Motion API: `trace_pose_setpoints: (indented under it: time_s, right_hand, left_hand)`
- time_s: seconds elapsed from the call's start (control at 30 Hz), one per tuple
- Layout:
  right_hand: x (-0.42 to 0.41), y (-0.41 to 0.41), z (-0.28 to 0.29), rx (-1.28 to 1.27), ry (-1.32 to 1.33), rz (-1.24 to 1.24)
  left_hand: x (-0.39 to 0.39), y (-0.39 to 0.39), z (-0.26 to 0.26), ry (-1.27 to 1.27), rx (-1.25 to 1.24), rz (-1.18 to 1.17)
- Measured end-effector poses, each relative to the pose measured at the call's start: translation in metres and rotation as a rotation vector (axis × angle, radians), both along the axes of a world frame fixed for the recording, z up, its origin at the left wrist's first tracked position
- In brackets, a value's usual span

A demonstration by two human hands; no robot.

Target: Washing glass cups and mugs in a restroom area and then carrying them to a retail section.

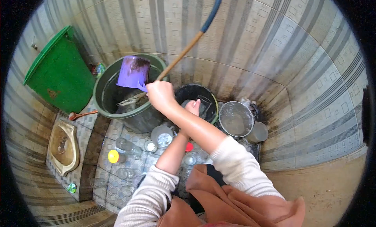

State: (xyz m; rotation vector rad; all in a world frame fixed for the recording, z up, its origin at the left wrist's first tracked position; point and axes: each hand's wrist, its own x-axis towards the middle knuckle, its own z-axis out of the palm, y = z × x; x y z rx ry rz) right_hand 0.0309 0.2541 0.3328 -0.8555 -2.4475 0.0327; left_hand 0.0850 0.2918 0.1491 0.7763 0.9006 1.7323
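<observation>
My right arm crosses over my left. My right hand (pixel 161 93) grips the handle of a purple plastic dipper (pixel 133 71), which is tipped mouth-down over a big dark green bucket (pixel 132 115). A hose (pixel 183 52), blue above and orange-brown below, runs down behind that hand to the bucket; whether the hand also holds it is unclear. My left hand (pixel 192 107) is down inside a black basin (pixel 216 109), its thumb raised. Beside its fingers lies a clear drinking glass (pixel 205 103); my right forearm partly hides the grip.
A steel pot (pixel 236 119) of cloudy water and a grey cup (pixel 258 132) stand at right. Glassware, a jar with a yellow lid (pixel 113 156) and a clear mug (pixel 162 137) cover the tiled floor. At left are a squat toilet (pixel 63 147) on a step and a green bin (pixel 63 74).
</observation>
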Motion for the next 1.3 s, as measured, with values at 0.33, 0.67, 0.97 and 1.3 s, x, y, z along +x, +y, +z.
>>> trace_pose_setpoints:
  time_s: [0.33,0.67,0.97,1.3]
  right_hand:
    - [-0.065,0.000,-0.045,-0.480,0.311,-0.009]
    - [0.139,-0.004,0.043,-0.884,0.698,0.020]
    - [0.240,-0.020,0.030,-0.087,0.226,-0.442]
    - [0.274,-0.008,0.015,-0.064,0.393,-0.584]
  left_hand:
    - [-0.055,-0.033,0.014,0.208,-0.500,0.075]
    - [-0.025,-0.020,0.053,-0.016,-0.527,-0.165]
    - [0.049,0.054,0.058,0.155,-0.669,-0.357]
    - [0.084,0.092,0.039,0.707,-0.462,0.125]
